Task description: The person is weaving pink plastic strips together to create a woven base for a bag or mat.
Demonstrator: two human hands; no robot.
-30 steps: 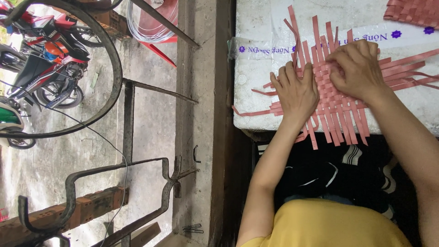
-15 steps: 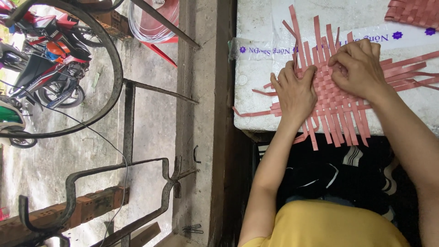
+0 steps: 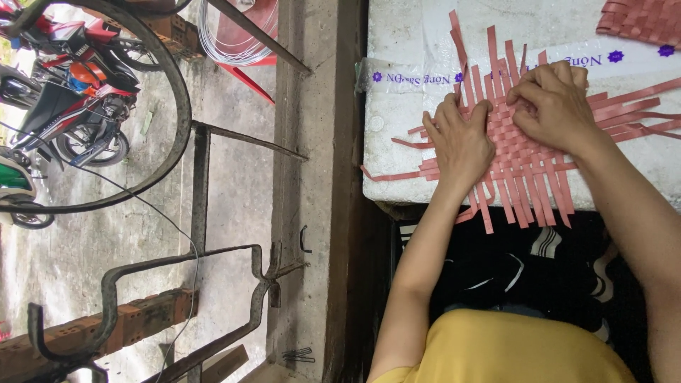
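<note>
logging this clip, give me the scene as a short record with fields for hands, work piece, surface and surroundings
left hand: left hand flat on the mat, pressing it down
right hand: right hand fingers bent on the strips
work piece: pink woven mat of flat plastic strips, loose ends sticking out
surface: white foam board
also there: second pink woven piece, top right
surroundings: parked motorbike, black metal railing

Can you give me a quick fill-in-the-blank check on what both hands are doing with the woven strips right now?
1. The left hand lies ____ on the pink woven mat.
2. The right hand works the strips with its ____.
3. The mat rests on a ____ foam slab.
4. A second woven piece lies at the slab's far ____ corner.

Missing words: flat; fingertips; white; right
</note>
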